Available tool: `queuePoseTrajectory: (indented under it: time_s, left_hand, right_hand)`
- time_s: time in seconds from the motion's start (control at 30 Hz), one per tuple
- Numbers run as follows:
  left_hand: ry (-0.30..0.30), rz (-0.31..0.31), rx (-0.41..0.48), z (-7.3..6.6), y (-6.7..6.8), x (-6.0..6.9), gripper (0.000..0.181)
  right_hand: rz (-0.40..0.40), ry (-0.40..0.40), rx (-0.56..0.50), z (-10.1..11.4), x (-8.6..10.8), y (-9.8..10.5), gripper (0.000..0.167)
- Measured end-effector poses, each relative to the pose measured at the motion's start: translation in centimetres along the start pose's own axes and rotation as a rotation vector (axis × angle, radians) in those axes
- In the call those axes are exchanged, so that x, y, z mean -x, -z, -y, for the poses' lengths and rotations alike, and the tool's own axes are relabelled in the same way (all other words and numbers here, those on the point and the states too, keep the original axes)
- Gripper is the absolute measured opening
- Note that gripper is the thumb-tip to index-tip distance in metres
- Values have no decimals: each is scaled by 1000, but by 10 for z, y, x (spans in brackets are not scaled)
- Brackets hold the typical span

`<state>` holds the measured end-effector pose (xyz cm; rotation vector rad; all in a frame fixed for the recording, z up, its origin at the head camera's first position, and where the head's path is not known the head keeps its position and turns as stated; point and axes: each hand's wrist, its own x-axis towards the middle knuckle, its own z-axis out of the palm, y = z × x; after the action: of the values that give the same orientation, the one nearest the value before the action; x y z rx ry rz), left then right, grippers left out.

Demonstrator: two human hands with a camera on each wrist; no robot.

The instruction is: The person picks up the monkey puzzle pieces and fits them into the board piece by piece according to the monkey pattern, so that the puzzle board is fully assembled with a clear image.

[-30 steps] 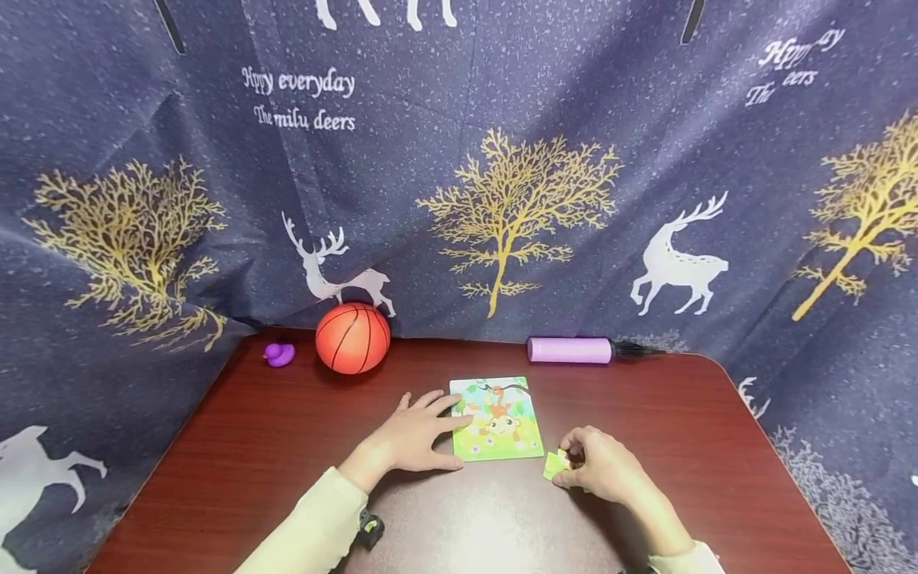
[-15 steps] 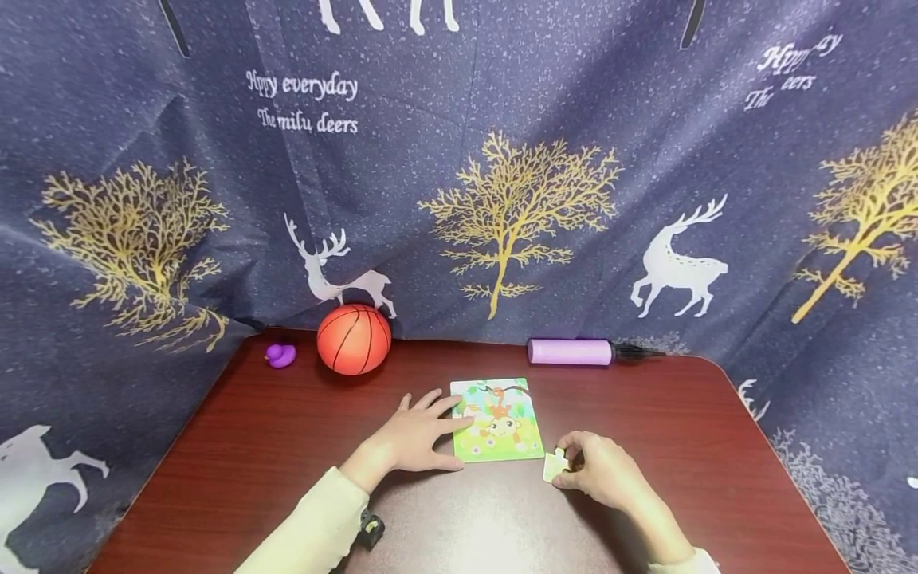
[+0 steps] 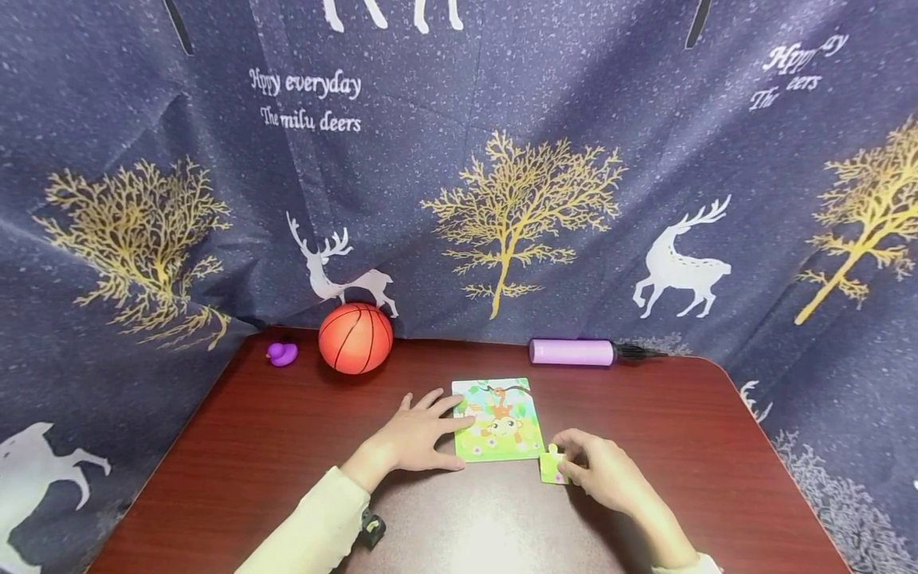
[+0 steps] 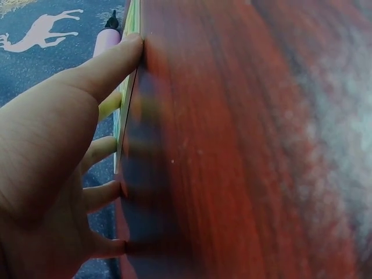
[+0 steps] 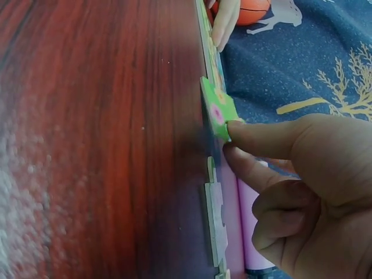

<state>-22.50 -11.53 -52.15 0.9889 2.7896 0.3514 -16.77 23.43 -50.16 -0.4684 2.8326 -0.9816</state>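
A square picture puzzle point(image 3: 496, 440) with a monkey on it lies on the table. My left hand point(image 3: 419, 437) is spread at its left side, fingertips resting on the board; in the left wrist view the thumb point(image 4: 116, 64) touches the board's edge. My right hand point(image 3: 604, 472) pinches a green puzzle piece point(image 3: 550, 469) with a pink flower, between thumb and index finger, just off the board's lower right corner. The right wrist view has this piece point(image 5: 218, 109) tilted up. Below that hand, more puzzle pieces point(image 5: 215, 218) lie on the table, hidden in the head view.
At the back of the reddish-brown table point(image 3: 272, 446) stand a purple rubber duck point(image 3: 282, 355) and a small orange basketball point(image 3: 355, 338). A purple hand pump point(image 3: 572, 352) lies at the back right. A patterned cloth point(image 3: 402, 239) hangs behind.
The piece in my right hand has turned, its pale look giving way to the green face with the flower. It has shifted slightly left toward the board. My left hand stays put.
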Motion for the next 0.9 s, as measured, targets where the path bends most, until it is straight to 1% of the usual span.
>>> queuePoseTrajectory:
  time_s: [0.13, 0.27, 0.37, 0.43, 0.7, 0.9]
  left_hand:
    - [0, -1, 4, 0, 0, 0, 76]
    - [0, 3, 10, -1, 1, 1, 75]
    - [-1, 0, 13, -1, 2, 1, 75]
    - [1, 0, 10, -1, 2, 1, 75]
    - [8, -2, 3, -1, 1, 0, 75]
    - [3, -5, 1, 0, 1, 1, 74]
  right_hand:
    - [-9, -5, -31, -1, -1, -1, 14]
    - [3, -33, -63, 0, -3, -2, 8]
    - [8, -45, -97, 1, -6, -3, 7]
    - [7, -36, -119, 2, -7, -3, 7]
    - [-23, -17, -107, 8, -18, -10, 3]
    - [-36, -6, -198, 16, -32, -20, 4]
